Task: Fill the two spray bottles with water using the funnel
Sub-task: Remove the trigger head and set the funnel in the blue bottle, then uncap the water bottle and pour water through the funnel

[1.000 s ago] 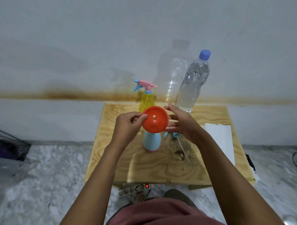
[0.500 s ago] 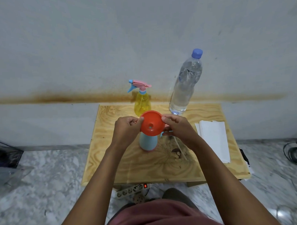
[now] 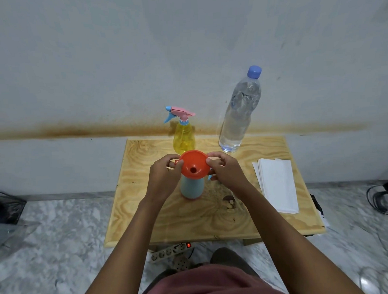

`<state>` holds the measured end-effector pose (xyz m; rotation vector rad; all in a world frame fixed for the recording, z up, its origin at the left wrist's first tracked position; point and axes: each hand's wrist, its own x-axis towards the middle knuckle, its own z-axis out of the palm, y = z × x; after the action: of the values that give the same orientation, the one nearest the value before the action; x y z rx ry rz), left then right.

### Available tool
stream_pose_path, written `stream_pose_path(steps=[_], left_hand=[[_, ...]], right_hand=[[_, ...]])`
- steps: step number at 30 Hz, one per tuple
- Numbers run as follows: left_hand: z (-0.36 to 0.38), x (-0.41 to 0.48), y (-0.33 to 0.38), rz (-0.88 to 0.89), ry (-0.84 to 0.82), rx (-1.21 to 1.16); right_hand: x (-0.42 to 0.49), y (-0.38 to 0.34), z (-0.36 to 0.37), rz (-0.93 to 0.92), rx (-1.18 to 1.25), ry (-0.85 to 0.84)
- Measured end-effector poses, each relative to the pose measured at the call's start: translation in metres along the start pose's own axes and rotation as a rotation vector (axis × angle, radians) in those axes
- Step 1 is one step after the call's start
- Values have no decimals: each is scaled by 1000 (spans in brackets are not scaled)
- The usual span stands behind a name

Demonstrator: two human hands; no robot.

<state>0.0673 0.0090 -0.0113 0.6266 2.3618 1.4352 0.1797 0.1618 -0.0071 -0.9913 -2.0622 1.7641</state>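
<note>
Both hands, left hand (image 3: pixel 165 176) and right hand (image 3: pixel 226 173), are pinching the orange funnel (image 3: pixel 194 165), now levelled and seating on the blue spray bottle (image 3: pixel 192 187); pouring is becoming possible.

A small plywood counter (image 3: pixel 147 214) against a stained wall carries a yellow spray bottle (image 3: pixel 184 138), a capped water bottle (image 3: pixel 238 121), a blue bottle (image 3: pixel 192 187) and folded white paper (image 3: pixel 276 183).
</note>
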Motion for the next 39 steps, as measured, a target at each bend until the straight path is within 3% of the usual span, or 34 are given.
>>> stream_pose_path(steps=[5, 9, 14, 20, 26, 39], left_hand=[[-3, -1, 8, -3, 38, -12], [-3, 12, 37, 86, 97, -37], [21, 49, 105, 195, -83, -100], [74, 115, 165, 183, -289, -3], [98, 157, 168, 156, -440, 39], [102, 170, 168, 163, -483, 34]], right_hand=[[1, 1, -8, -62, -51, 56], [7, -4, -38, -101, -43, 261], [42, -6, -87, -108, -68, 379], [101, -27, -124, -116, -121, 235], [138, -34, -138, -245, -93, 51], [140, -21, -128, -275, -154, 140]])
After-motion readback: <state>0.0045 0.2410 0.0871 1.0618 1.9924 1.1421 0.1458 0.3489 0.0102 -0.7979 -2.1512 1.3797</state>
